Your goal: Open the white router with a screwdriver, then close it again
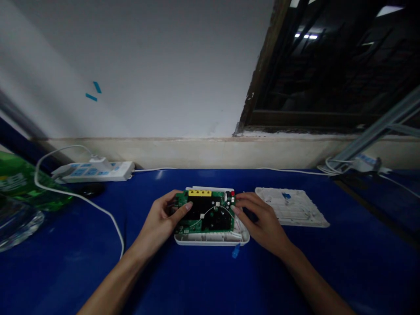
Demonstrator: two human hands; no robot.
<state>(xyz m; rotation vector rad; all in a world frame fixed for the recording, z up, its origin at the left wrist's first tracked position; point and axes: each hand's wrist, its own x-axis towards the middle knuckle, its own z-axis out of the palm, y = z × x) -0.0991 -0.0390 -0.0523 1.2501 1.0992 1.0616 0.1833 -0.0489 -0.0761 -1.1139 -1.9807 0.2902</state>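
Farthest left of the grip, crinkled green plastic and glossy clear plastic catch the light, while a smooth white cable curves toward the left forearm from a boxy power strip. The left hand grips the circuit board by its left end, thumb pressed on the upper face and fingers round the edge. Between the hands, the board lies over the shallow white casing, whose ribbed near wall shows below it; whether it sits flush cannot be told. Along the far edge, beside the left thumb, is a row of square yellow ports; a thin white wire arcs over the matte black area toward the right fingertips. The right hand has thumb and fingers at the board's right end, near a small red part; whether they pinch it is unclear. Just nearer than that hand, a blue connector lies by the casing's corner. As things stand, the casing is open and the board exposed: the flat, textured white cover lies detached, right of the right hand, on the smooth blue tabletop.
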